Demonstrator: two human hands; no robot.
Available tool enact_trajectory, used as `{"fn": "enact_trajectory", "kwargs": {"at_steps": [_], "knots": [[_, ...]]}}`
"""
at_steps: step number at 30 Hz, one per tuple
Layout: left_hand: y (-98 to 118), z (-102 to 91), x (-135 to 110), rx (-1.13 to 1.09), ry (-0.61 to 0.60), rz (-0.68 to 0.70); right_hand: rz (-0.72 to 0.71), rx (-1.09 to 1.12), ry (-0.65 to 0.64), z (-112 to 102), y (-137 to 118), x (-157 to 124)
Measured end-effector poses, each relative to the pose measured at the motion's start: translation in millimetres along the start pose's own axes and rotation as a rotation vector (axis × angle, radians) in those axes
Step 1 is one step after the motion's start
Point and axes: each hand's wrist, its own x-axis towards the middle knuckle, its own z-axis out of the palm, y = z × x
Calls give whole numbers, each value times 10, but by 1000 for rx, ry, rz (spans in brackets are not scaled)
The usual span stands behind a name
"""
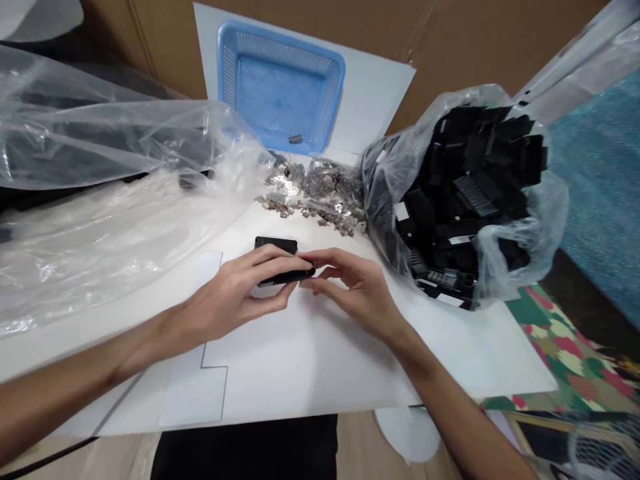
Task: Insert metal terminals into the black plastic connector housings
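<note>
My left hand (250, 283) is closed around a flat black plastic part (280, 276), with the fingers over its top and the thumb along the near side. The fingertips of my right hand (347, 280) are closed about the right end of the same part. Whether a small piece sits between those fingertips is hidden. Just behind my left fingers, a second flat black plastic part (277, 243) lies on the white table (280, 373). Small metal pieces (325, 217) are scattered beyond my hands.
Clear bags of metal pieces (333, 180) lie behind the loose ones. At the back stands a blue plastic basket (283, 137) with one small dark piece inside. A large clear bag (385, 180) full of black plastic parts stands at right; plastic sheeting (115, 247) covers the left.
</note>
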Motion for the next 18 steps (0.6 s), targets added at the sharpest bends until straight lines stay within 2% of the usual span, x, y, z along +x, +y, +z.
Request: {"fn": "enact_trajectory", "kwargs": {"at_steps": [3,8,14,18], "knots": [[6,-9,1,92,-27,66,-20,-12,-20,19,1,-15],[2,-70,22,193,-143,106,-27,-6,-55,12,6,-47],[-30,-172,50,119,-246,106,-47,3,-64,7,20,-52],[-62,-195,56,6,-225,54,-58,22,-52,28,12,-33]]}}
